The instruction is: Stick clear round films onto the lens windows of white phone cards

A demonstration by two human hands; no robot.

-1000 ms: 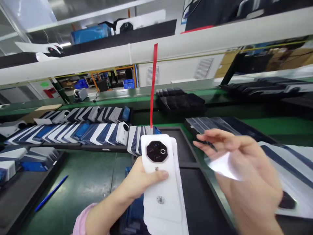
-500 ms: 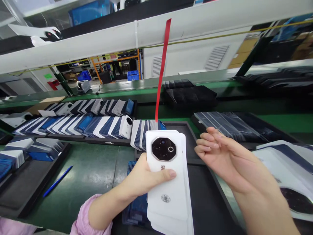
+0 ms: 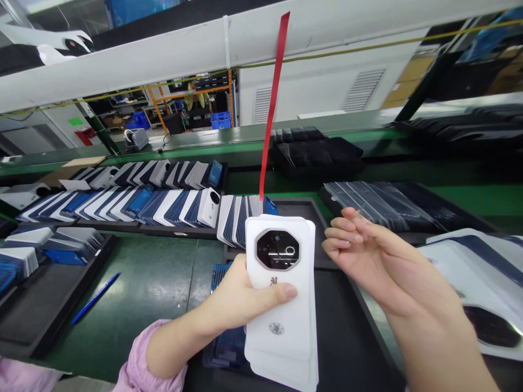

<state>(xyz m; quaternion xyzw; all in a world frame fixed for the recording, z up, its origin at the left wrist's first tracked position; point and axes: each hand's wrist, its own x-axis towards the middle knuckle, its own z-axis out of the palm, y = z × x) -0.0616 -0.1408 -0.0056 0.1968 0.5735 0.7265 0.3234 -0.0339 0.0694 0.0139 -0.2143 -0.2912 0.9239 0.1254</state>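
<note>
My left hand (image 3: 255, 291) is closed around a small stack of white phone back covers (image 3: 278, 348), thumb across the front one. The top cover stands upright, facing me, with a dark octagonal camera window (image 3: 278, 249), small dark lettering and a round emblem. The covers behind it are fanned slightly to the right and below. To the right, my right hand (image 3: 368, 256) is raised apart from the stack, its thumb and fingers curled together. Whatever its fingertips hold, if anything, is too small to make out. Behind and below the covers lies a black tray (image 3: 347, 326).
Black trays with rows of white and blue covers (image 3: 171, 209) line the left back. A blue pen (image 3: 96, 298) lies on the green bench (image 3: 155, 288). A red strip (image 3: 272, 109) hangs down ahead. Dark wrapped pieces (image 3: 384, 204) and larger white covers (image 3: 482, 277) are on the right.
The view has tilted down slightly. The stack in my left hand has turned a little, shifting the reflection on the camera window. My right hand stays almost where it was, fingers still together.
</note>
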